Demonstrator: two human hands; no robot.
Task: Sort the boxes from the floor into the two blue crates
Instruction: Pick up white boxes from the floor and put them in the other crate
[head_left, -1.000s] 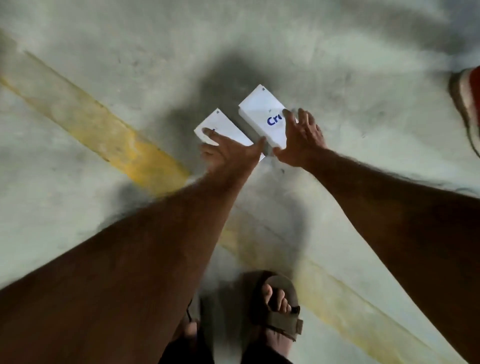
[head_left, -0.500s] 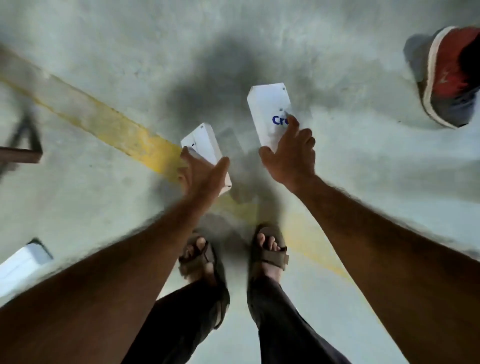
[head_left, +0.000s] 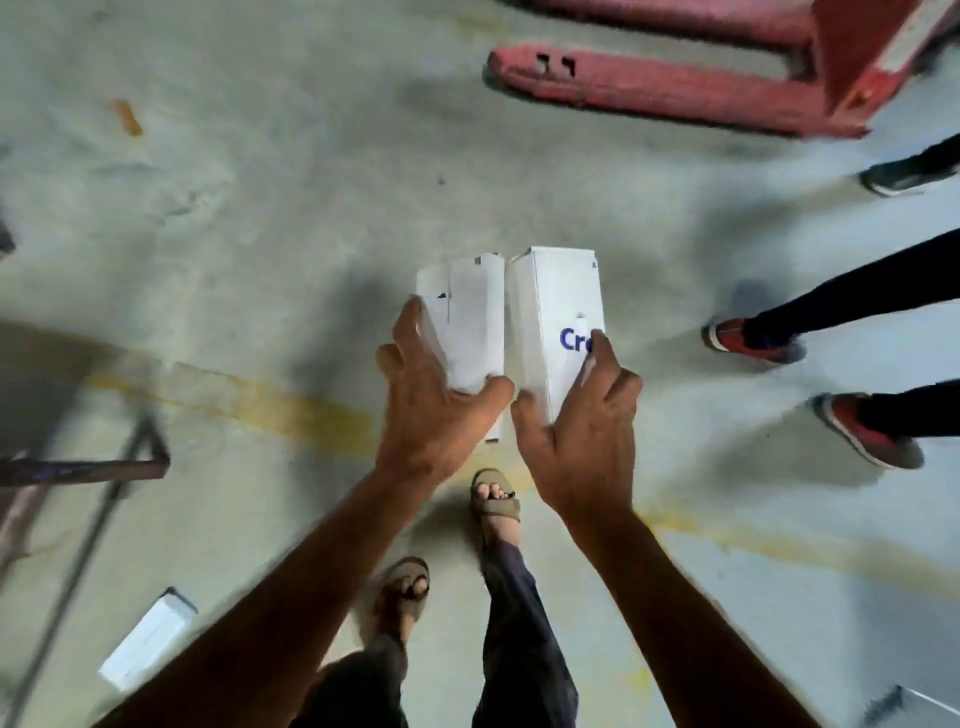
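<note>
Fingers of the left hand (head_left: 434, 410) curl round the near end of a plain white box (head_left: 467, 322), thumb pressed across its lower corner; the right hand (head_left: 582, 441) grips a second white box (head_left: 558, 312) w/ blue lettering "Cre", thumb on its left edge, fingers wrapped round the right side. Both boxes are held off the concrete floor (head_left: 260, 234), side by side and touching or nearly so, long axes pointing straight away from the person, far ends ahead of the fingertips. Each hand holds its own box at the near end; neither is nearer than the other. A third white box (head_left: 148, 647) lies on the floor at lower left, beside the left forearm, closer to the left hand. No blue crate is in view, so which way the carry must go can't be told.

Vs. half a sec ago: the boxes, then apart and splayed just above the floor, are now brought together, parallel and raised; the person has straightened and is stepping over the yellow line (head_left: 291, 405). A red pallet jack (head_left: 675, 88) and bystanders' shoes (head_left: 748, 340) at right have come into frame.
</note>
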